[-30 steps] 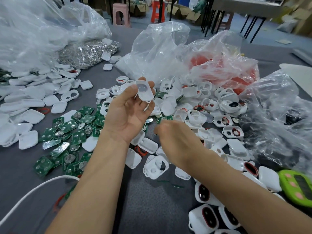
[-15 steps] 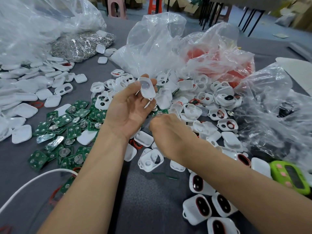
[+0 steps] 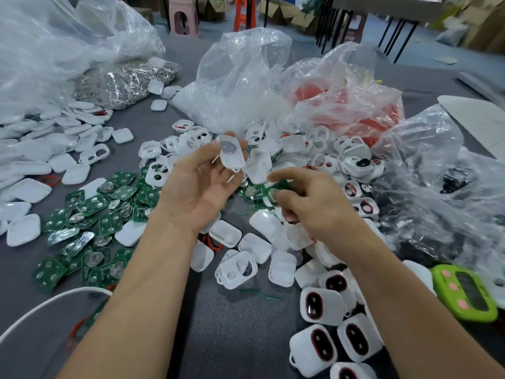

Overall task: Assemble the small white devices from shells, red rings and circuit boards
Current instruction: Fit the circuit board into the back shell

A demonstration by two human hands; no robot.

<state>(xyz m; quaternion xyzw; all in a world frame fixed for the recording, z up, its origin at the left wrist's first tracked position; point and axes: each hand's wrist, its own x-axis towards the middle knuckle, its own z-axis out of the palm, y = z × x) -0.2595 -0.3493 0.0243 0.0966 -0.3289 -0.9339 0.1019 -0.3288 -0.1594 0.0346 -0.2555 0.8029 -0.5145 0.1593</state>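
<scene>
Left hand (image 3: 202, 187) pinches a white shell (image 3: 231, 155) between thumb and fingers, hollow side up. Right hand (image 3: 314, 206) grips a green board (image 3: 280, 187) just beside the shell, above the worktop (image 3: 232, 337). Nearest, at right, lie closed devices (image 3: 319, 305). Loose boards (image 3: 90, 212) spread at left. Empty shells (image 3: 322, 149) heap beyond the hands. Behind them a clear bag (image 3: 341, 86) holds red rings (image 3: 366, 124).

You are at a small assembly workshop: bulk plastic bags (image 3: 240, 86), loose shells (image 3: 24, 231) and circuit boards (image 3: 93, 205) cover the tabletop (image 3: 232, 337); cartons (image 3: 486, 26) and stools (image 3: 182, 16) stand behind.
</scene>
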